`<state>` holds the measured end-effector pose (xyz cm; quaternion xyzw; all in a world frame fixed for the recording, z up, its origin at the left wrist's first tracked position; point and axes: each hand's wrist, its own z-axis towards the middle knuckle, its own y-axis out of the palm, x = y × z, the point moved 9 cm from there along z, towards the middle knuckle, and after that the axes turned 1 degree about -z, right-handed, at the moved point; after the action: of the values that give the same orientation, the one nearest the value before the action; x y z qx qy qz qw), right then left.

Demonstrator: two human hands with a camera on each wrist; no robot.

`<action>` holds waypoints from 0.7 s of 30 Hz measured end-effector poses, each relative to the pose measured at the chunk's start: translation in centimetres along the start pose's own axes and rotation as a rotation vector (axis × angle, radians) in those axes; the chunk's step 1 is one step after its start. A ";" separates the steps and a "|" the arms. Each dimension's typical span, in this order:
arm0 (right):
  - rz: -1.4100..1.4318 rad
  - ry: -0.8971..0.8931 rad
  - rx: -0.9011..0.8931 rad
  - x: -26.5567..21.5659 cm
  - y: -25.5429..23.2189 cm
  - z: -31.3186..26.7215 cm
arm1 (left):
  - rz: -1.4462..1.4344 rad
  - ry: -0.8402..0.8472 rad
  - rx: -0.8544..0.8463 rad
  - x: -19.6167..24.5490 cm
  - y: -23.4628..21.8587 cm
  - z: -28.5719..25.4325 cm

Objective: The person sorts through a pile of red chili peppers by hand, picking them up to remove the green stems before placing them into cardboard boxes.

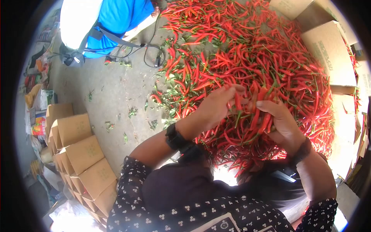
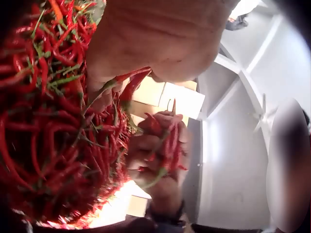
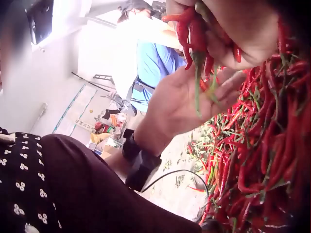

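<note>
Above a large heap of red chili peppers (image 1: 247, 58), both hands work close together. My right hand (image 1: 284, 121) grips a small bunch of chilies (image 2: 171, 143), their green stems sticking out. Its thumb lies across the bunch in the head view. Just to the left, my left hand (image 1: 214, 106) has its palm turned toward the bunch. A red chili (image 2: 132, 80) with a long green stem shows between its thumb and fingers in the left wrist view. Part of that grasp is hidden behind the hand.
Open cardboard boxes (image 1: 328, 54) border the heap on the right. Stacked cartons (image 1: 79, 154) stand at the lower left. Green leaf scraps (image 1: 133, 112) litter the concrete floor (image 1: 112, 89). A person in blue (image 1: 116, 23) is at the upper left, near a black cable (image 1: 147, 58).
</note>
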<state>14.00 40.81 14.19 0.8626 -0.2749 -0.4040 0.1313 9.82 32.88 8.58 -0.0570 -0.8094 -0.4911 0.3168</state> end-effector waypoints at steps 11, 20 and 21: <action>-0.139 -0.050 0.071 -1.2 -2.9 -0.5 | 1.573 0.230 0.722 8.3 -17.8 -4.6; -0.169 -0.063 0.029 -1.5 -2.0 -0.8 | 1.810 0.104 0.782 6.7 -19.9 -3.5; -0.168 -0.063 0.036 -1.5 -2.0 -0.8 | 1.810 0.104 0.782 6.7 -19.9 -3.6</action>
<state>14.59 43.32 14.68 0.8716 -0.2129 -0.4355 0.0726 -1.82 18.27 -1.57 -0.5244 -0.5508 0.2369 0.6045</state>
